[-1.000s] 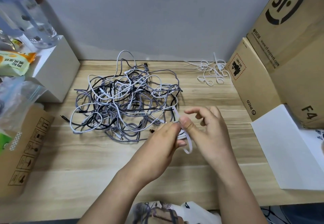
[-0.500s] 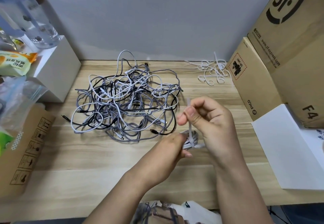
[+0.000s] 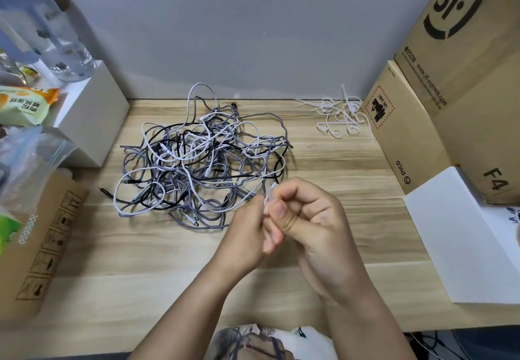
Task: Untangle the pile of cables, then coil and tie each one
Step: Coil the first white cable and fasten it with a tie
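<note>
Pinching a small white piece, seemingly a tie strip (image 3: 269, 197), both hands meet just in front of the pile of cables (image 3: 202, 159) on the wooden desk (image 3: 157, 261). The right hand (image 3: 312, 218) has its fingers (image 3: 281, 213) curled in, thumb pressed against the strip; the left hand (image 3: 247, 230) closes its fingertips on the same piece from the other side. What else the hands hold between them is hidden and blurred. The pile, a knot of grey braided, white and black leads, lies toward the back of the desk, touching neither hand clearly. To the right of the pile, near the wall, lies a loose heap of white ties (image 3: 337, 114). Farther right of the pile stand cardboard boxes (image 3: 439, 100) with a white sheet (image 3: 461, 233) in front of them. Left of the pile sit a white box (image 3: 92, 123), a plastic bag (image 3: 25, 159) and another brown carton (image 3: 42, 235).
</note>
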`<state>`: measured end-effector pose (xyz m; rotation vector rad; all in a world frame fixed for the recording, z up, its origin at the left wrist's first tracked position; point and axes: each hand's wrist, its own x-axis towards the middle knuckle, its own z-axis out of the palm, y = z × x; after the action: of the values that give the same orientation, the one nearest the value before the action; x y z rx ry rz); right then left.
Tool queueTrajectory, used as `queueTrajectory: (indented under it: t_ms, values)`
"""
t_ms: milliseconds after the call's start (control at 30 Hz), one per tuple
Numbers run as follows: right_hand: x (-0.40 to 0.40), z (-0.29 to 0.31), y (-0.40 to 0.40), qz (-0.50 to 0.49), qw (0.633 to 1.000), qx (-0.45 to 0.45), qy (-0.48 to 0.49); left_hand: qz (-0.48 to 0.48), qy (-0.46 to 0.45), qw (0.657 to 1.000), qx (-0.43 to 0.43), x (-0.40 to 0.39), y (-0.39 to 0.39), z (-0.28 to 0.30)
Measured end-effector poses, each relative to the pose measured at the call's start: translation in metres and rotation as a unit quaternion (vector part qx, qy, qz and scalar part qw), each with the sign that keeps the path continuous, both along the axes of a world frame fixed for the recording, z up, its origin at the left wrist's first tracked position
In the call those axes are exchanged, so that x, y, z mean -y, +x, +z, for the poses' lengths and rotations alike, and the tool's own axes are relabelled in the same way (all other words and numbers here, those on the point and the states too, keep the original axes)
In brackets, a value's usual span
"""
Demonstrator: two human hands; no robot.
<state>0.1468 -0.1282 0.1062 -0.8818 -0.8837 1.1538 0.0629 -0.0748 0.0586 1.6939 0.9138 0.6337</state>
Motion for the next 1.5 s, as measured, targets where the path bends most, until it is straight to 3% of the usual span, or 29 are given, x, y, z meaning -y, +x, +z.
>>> queueTrajectory:
  t_ms: [167, 467, 533, 633, 700, 933, 1167, 1367, 1433, 1500]
  values:
    - [-0.001, 0.001, 0.019, -0.012, 0.996, -0.07, 0.057, -0.04, -0.208, 0.975, 0.073, 0.0, -0.002, 0.008]
    - [-0.013, 0.0, 0.022, 0.025, 0.991, -0.053, 0.117, -0.056, -0.24, 0.951, 0.187, 0.005, -0.002, 0.034]
    - [-0.016, 0.004, 0.021, 0.031, 0.989, -0.066, 0.131, -0.066, -0.321, 0.911, 0.25, 0.004, -0.004, 0.036]
    - [-0.018, 0.009, 0.024, 0.038, 0.983, -0.097, 0.151, -0.129, -0.473, 0.781, 0.386, -0.003, -0.009, 0.041]
    - [-0.018, 0.012, 0.026, 0.062, 0.979, -0.115, 0.158, -0.128, -0.512, 0.742, 0.413, -0.004, -0.008, 0.045]
    - [-0.024, 0.015, 0.019, 0.103, 0.963, -0.163, 0.186, 0.033, -0.475, 0.807, 0.349, 0.007, 0.007, 0.058]
    - [-0.024, 0.011, 0.023, 0.064, 0.947, -0.239, 0.207, 0.057, -0.496, 0.776, 0.385, 0.016, 0.012, 0.06]
    - [-0.024, 0.013, 0.032, 0.074, 0.885, -0.391, 0.242, 0.009, -0.46, 0.801, 0.384, 0.016, 0.012, 0.058]
    - [-0.022, 0.012, 0.04, 0.077, 0.888, -0.399, 0.215, -0.041, -0.455, 0.799, 0.391, 0.011, 0.006, 0.055]
    - [-0.019, 0.008, 0.05, 0.078, 0.915, -0.356, 0.174, -0.077, -0.442, 0.805, 0.387, 0.004, -0.004, 0.053]
